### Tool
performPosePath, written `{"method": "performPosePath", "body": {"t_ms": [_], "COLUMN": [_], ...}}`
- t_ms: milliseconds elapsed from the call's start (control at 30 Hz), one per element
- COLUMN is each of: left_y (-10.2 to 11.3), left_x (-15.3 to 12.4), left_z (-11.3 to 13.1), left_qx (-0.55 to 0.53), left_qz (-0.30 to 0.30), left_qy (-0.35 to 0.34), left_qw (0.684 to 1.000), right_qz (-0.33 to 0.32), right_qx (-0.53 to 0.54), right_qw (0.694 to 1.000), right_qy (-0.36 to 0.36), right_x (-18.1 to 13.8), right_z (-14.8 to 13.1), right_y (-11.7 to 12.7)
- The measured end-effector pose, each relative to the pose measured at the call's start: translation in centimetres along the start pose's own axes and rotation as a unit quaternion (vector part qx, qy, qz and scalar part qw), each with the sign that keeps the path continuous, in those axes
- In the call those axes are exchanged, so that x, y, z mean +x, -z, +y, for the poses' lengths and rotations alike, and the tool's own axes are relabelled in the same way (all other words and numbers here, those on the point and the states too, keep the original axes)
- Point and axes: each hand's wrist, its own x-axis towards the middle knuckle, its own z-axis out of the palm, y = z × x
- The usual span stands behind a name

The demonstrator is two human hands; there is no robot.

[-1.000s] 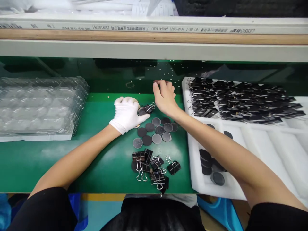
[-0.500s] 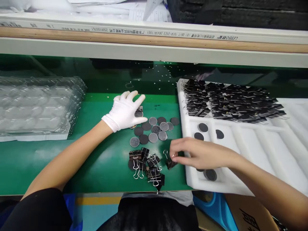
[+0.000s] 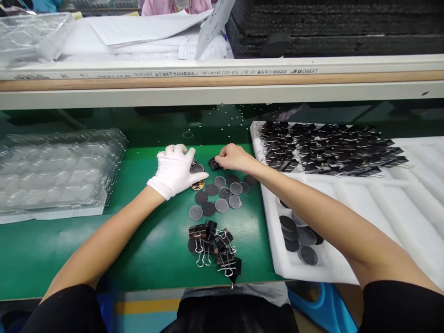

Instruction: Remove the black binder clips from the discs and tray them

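My left hand (image 3: 175,170), in a white glove, lies on the green tabletop with its thumb and forefinger around a grey round disc (image 3: 197,169). A black binder clip is partly visible at that disc's upper edge. Just below the thumb a gold-coloured round piece (image 3: 198,185) shows. To the right, my bare right hand (image 3: 231,157) pinches another black binder clip (image 3: 213,163), held a short way from the disc. Loose grey and black discs (image 3: 221,205) are spread below both hands. Nearer the front edge lies a heap of binder clips (image 3: 225,259) with silver wire handles.
On the right stands a white foam tray (image 3: 277,259) with rows of black binder clips (image 3: 326,148) and several discs (image 3: 307,236) in its compartments. Stacked clear plastic trays (image 3: 55,171) are at the left. A shelf edge (image 3: 208,95) runs across the back.
My right hand has moved up and left from beside the clip heap to near my left hand, carrying a binder clip. The left hand stays at the disc. The camera view has shifted slightly.
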Motion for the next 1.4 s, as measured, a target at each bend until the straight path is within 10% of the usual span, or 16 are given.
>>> {"method": "performPosePath", "body": {"t_ms": [200,467,1400], "left_y": [0.3,0.4,-2.7], "left_x": [1.1,1.6,1.5], "left_z": [-3.5,-3.1,-0.5], "left_qx": [-0.038,0.004,-0.122], "left_qz": [-0.163,-0.154,-0.071], "left_qy": [-0.167,-0.142,-0.061], "left_qw": [0.972,0.978,0.988], "right_qz": [-0.051,0.109,0.157], "right_qx": [-0.104,-0.070,-0.108], "right_qw": [0.992,0.990,0.981], "right_qy": [-0.040,0.052,0.020], "right_x": [0.4,3.6,7.0], "right_z": [-0.5,-2.1,2.3], "right_y": [1.3,-1.2,-5.3]}}
